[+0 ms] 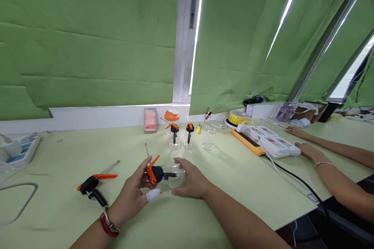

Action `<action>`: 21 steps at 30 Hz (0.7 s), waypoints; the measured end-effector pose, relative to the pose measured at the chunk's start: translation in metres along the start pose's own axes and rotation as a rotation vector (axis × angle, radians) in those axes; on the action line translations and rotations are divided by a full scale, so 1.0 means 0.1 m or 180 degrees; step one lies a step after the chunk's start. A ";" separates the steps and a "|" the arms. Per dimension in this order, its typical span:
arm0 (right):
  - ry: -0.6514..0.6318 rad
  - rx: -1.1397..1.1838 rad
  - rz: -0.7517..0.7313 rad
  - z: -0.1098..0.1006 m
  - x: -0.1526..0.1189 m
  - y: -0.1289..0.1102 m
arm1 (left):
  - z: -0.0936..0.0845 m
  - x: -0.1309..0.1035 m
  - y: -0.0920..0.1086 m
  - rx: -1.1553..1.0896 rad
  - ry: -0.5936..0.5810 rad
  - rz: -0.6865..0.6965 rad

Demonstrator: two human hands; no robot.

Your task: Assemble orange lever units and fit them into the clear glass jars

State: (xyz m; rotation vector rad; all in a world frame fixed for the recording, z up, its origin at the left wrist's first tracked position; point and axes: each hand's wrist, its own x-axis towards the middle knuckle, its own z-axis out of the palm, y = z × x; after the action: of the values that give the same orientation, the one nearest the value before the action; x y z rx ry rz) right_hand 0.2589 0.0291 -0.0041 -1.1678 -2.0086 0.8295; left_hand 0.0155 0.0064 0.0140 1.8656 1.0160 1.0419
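Observation:
In front of me lies a clear jar point(179, 181) on its side, its bottom end in my right hand point(194, 179). My left hand point(137, 192), with white tape on one finger, is closed at the black-and-orange lid point(154, 174) at the jar's mouth. The lid's black stem point(170, 175) reaches inside the jar; whether the lid is fully seated I cannot tell. To the left a loose lid of the same kind point(92, 184) rests on the table, with an orange lever and thin metal rod. Farther back stand two lidded jars point(174, 140) and one lidless jar point(208, 143).
Behind the jars are an orange round object point(171, 115) and a blurred pink card point(150, 120). A power strip point(248, 142), stacked white packs point(276, 144) and a yellow tape roll point(239, 118) lie right. Another person's hands point(309, 151) rest there. A white tray point(20, 153) is left.

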 end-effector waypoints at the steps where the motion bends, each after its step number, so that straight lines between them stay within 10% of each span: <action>1: 0.0045 -0.0079 0.0039 0.00 0.01 0.01 | 0.01 -0.01 0.01 0.0035 -0.0076 0.0074; 8: 0.0632 -0.0377 0.0618 -0.06 0.09 0.16 | -0.08 0.00 0.02 0.0634 0.0014 0.0140; 21: 0.1395 -0.1204 0.1673 -0.23 0.24 0.41 | -0.85 0.20 -0.27 0.2918 0.1897 -0.1106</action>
State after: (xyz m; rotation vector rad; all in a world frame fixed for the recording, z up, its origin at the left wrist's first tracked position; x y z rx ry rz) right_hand 0.2872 0.0716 -0.0176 -1.9544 -1.5445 0.3732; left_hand -0.0615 0.0541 0.0286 1.9292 2.3833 1.0141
